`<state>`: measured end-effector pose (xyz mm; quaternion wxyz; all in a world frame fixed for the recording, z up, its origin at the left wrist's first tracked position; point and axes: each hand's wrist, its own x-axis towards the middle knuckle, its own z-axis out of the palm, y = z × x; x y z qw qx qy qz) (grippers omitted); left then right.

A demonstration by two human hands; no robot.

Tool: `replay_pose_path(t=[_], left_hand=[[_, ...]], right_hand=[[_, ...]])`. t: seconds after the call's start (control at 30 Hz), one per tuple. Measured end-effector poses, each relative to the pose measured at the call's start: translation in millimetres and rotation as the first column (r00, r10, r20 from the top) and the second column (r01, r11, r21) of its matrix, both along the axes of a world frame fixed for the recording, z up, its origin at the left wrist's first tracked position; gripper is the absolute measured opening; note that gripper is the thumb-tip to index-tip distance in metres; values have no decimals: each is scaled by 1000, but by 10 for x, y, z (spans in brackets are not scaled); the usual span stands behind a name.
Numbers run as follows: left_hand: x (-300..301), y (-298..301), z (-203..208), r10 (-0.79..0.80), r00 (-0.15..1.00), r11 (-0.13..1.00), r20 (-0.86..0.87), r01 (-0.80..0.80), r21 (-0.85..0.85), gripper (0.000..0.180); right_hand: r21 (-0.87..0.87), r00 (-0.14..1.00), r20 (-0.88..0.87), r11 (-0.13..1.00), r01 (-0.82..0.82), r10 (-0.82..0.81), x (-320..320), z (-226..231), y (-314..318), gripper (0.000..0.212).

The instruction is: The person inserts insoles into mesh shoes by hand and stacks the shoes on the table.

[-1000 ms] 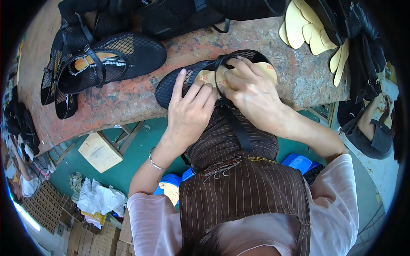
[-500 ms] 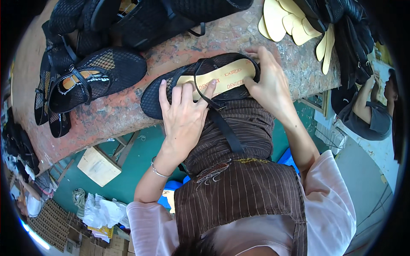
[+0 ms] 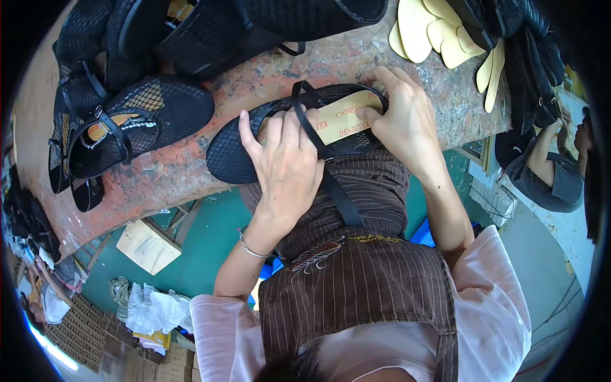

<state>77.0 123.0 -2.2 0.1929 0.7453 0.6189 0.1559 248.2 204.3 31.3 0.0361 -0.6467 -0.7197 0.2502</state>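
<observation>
A black mesh shoe (image 3: 230, 150) with a thin strap lies sideways at the front edge of the table, toe to the left. Inside it is a pale yellow printed insole (image 3: 347, 121). My left hand (image 3: 283, 156) is closed over the front of the shoe, one finger resting on the mesh and the other fingers tucked into the opening, their tips hidden. At the heel, my right hand (image 3: 407, 118) grips the rim, its thumb inside on the insole and its fingers round the outside. A black strap end (image 3: 344, 202) hangs down over my apron.
Another black mesh shoe (image 3: 172, 105) sits at the left, beside more dark shoes. Black shoes (image 3: 216, 41) are heaped along the far side. Loose yellow insoles (image 3: 414, 35) lie at the far right of the worn table (image 3: 159, 175). A person (image 3: 550, 162) sits farther right.
My left hand has shifted slightly right and its fingers reach deeper into the shoe. The right thumb has moved up the insole from the shoe's near side. The shoe's toe has dropped slightly.
</observation>
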Motion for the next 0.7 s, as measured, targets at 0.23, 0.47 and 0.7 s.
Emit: replay_pose_path(t=[0.23,0.47,0.7], left_hand=[[4,-4,-54,-8,999,1000,33,8,3,73],[23,34,15,-31,999,1000,-26,31,-6,64],[-36,-121,641,152,988,987,-2,-152,-57,44]], right_hand=[[-5,998,59,1000,6,-6,-23,-7,51,36],[-29,998,-59,999,-13,12,47,-129,115,39],[240,744,-464,741,627,-480,1266,134,221,33]])
